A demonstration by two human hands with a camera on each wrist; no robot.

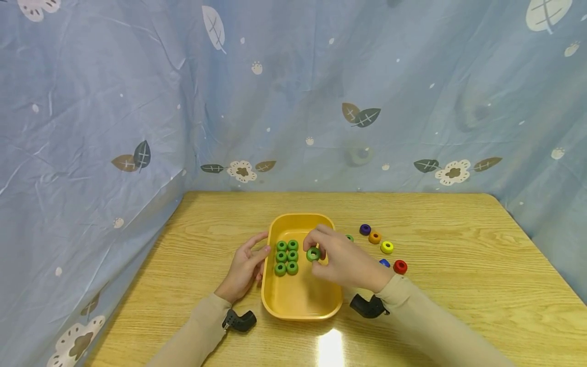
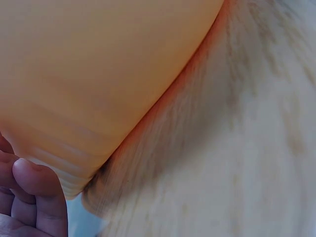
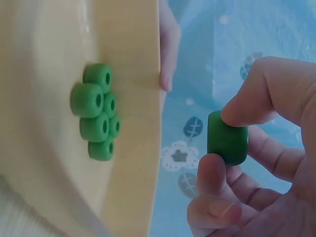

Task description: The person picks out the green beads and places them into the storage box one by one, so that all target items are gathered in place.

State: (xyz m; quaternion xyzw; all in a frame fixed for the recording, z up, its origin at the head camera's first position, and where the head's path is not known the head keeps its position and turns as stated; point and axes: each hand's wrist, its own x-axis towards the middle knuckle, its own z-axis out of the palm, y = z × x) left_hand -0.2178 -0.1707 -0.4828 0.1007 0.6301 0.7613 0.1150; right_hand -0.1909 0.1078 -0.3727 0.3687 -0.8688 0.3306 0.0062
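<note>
My right hand (image 1: 341, 257) pinches a green bead (image 3: 227, 138) between thumb and fingers, above the right half of a yellow tray (image 1: 302, 308). The bead is a short, thick ring; its hole (image 1: 314, 254) shows in the head view. On the tray floor, toward its left side, several like green beads (image 1: 281, 257) stand in two columns, holes up. My left hand (image 1: 243, 267) is at the tray's left wall, thumb by the rim and the other fingers outside. In the left wrist view its fingers (image 2: 42, 182) are bent beside the tray's outer wall.
Right of the tray lie a purple bead (image 1: 365, 230), an orange bead (image 1: 374, 237), a yellow bead (image 1: 387, 247), a red bead (image 1: 400, 266) and a partly hidden blue bead (image 1: 384, 263). Another green bead (image 1: 350, 238) peeks out behind my right hand. A patterned blue curtain (image 1: 293, 127) hangs behind the wooden table (image 1: 468, 265).
</note>
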